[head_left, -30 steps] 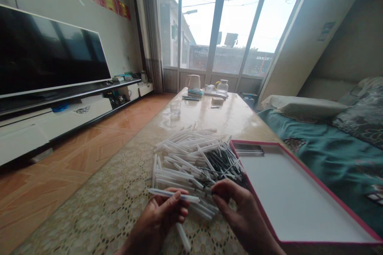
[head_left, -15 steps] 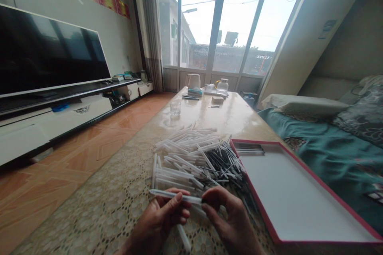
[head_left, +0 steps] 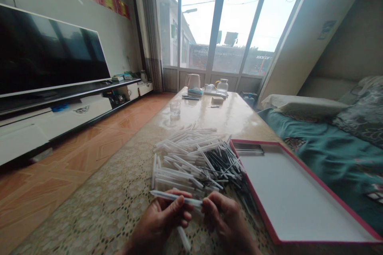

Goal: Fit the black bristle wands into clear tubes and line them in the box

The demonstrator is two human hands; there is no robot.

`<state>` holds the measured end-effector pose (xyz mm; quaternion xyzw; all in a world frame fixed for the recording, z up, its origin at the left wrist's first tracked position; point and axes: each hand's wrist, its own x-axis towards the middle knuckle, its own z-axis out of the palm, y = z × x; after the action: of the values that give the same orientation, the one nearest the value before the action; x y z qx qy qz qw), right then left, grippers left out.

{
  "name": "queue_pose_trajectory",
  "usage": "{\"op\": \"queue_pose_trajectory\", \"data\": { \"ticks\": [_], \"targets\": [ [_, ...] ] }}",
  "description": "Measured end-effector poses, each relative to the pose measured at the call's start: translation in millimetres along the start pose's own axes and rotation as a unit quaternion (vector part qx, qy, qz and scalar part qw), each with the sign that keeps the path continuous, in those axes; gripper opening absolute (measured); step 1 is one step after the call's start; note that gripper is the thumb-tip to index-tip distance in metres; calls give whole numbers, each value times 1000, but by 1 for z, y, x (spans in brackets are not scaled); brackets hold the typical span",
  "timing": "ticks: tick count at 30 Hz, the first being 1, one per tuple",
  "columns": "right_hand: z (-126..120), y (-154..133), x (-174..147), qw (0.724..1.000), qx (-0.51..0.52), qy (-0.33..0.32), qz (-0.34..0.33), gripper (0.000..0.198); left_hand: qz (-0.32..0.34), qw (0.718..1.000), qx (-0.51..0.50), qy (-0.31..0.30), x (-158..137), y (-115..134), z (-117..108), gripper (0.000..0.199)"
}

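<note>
A whitish translucent pen barrel (head_left: pixel 163 195) lies level between my two hands, its pointed end to the left. My left hand (head_left: pixel 167 215) is closed round its middle, thumb on top. The fingers of my right hand (head_left: pixel 220 211) pinch the barrel's right end; what else they may hold there is hidden. Just beyond is a heap of white pen barrels (head_left: pixel 176 171), with thin dark refills (head_left: pixel 221 159) piled on its right side. One loose white barrel (head_left: pixel 183 239) rests on the table below my left hand.
To the right lies a shallow white tray with a red rim (head_left: pixel 317 185), several dark pens (head_left: pixel 248 149) at its far end. A drinking glass (head_left: pixel 175 109) stands past the heap. Farther back on the table (head_left: pixel 119 191) are a kettle (head_left: pixel 194 81) and a glass jug (head_left: pixel 223 85).
My right fingers have closed in further on the barrel's right end, and the dark piece seen at their tips is now covered. My left hand has hardly moved.
</note>
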<state>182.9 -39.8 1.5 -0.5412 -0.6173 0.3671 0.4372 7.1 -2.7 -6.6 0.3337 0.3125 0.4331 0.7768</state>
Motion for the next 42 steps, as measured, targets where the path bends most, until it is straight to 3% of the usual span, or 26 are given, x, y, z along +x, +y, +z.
{"op": "queue_pose_trajectory", "data": {
  "ticks": [2, 7, 13, 19, 25, 30, 35, 42],
  "targets": [
    [-1, -2, 0, 1000, -19, -6, -17, 50, -6, 1000, -5, 7, 0, 1, 1, 20],
    [-3, -5, 0, 998, -41, -33, -30, 33, -2, 1000, -10, 18, 3, 1, 0, 23],
    [1, 2, -1, 999, -22, -41, -23, 47, -15, 1000, -1, 7, 3, 0, 0, 21],
    [2, 0, -1, 998, -48, -35, -31, 36, -3, 1000, -3, 15, 1, 2, 2, 23],
    [1, -1, -1, 996, -53, -61, -32, 46, -15, 1000, -3, 1, 2, 2, 2, 21],
    [2, -1, -2, 998, -39, -47, -24, 36, -9, 1000, -18, 10, 2, 2, 3, 22],
    [2, -1, -1, 996, -45, -64, -31, 47, -13, 1000, -1, 7, 1, 2, 4, 23],
    [2, -2, -3, 997, -51, -52, -34, 35, 5, 999, -2, 37, -1, 4, 8, 23]
  ]
}}
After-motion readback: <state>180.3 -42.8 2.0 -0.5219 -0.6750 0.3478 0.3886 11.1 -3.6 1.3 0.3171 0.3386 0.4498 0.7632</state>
